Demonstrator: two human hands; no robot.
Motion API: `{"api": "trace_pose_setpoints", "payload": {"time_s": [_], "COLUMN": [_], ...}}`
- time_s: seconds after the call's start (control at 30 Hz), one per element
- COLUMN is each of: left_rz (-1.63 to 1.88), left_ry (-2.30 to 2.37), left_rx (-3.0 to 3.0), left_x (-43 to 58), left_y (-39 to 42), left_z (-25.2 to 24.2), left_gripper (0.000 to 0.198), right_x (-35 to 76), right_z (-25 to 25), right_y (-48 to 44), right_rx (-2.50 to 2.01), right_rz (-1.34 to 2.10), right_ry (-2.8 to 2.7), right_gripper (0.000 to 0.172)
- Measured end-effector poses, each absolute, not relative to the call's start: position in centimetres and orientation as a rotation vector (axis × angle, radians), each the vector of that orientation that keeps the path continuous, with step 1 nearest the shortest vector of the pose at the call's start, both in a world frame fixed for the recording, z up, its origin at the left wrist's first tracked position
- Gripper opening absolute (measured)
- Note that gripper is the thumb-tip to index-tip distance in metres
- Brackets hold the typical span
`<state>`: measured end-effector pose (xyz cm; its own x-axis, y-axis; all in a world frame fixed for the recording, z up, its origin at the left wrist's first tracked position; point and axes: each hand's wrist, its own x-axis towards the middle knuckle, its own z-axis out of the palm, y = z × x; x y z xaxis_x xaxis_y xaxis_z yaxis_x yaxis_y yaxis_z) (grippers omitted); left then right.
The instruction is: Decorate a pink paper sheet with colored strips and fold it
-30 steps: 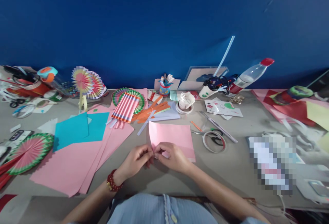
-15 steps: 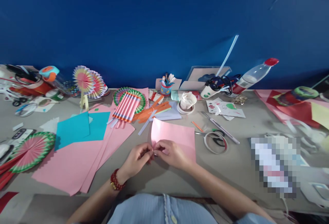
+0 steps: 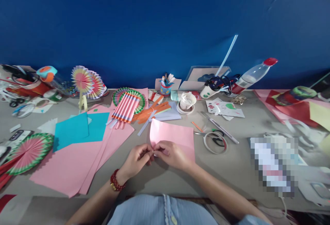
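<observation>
A light pink sheet of paper (image 3: 177, 135) lies in front of me, its left side curling up a little. My left hand (image 3: 140, 156) pinches at the sheet's near left corner, thumb against the fingertips. Right beside it, my right hand (image 3: 167, 153) is closed on the same corner and covers part of the sheet. The fingertips of both hands almost touch, and what lies exactly between them is hidden. To the right of the sheet are a roll of tape (image 3: 215, 143) and scissors (image 3: 219, 134) with dark handles.
Pink sheets (image 3: 67, 166) and blue paper (image 3: 70, 132) lie at the left, near folded paper fans (image 3: 32, 152). Behind are a pleated striped strip (image 3: 127, 107), orange strips (image 3: 152, 112), a pen cup (image 3: 165, 89) and a tilted bottle (image 3: 254, 75). A white cutter (image 3: 224, 131) lies right.
Both hands keep their pinch at the paper's corner with hardly any movement. The whole view has shifted slightly.
</observation>
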<state>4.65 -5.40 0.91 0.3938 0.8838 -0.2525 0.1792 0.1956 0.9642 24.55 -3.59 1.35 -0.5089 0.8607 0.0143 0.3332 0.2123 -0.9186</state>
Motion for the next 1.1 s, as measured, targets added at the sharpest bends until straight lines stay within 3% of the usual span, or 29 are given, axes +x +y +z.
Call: {"api": "trace_pose_setpoints", "payload": {"time_s": [1.1], "left_rz": [0.630], "left_ry": [1.111], "left_rx": [1.390], "left_x": [4.54], "left_y": [-5.58], "left_z": [0.71], "left_gripper": [0.019], "right_x": [24.56], "right_z": [0.76], "right_y": [-3.62], "right_rx": [-1.072], "right_rz": [1.297], "right_ry": [-1.944], "right_gripper": [0.019]}}
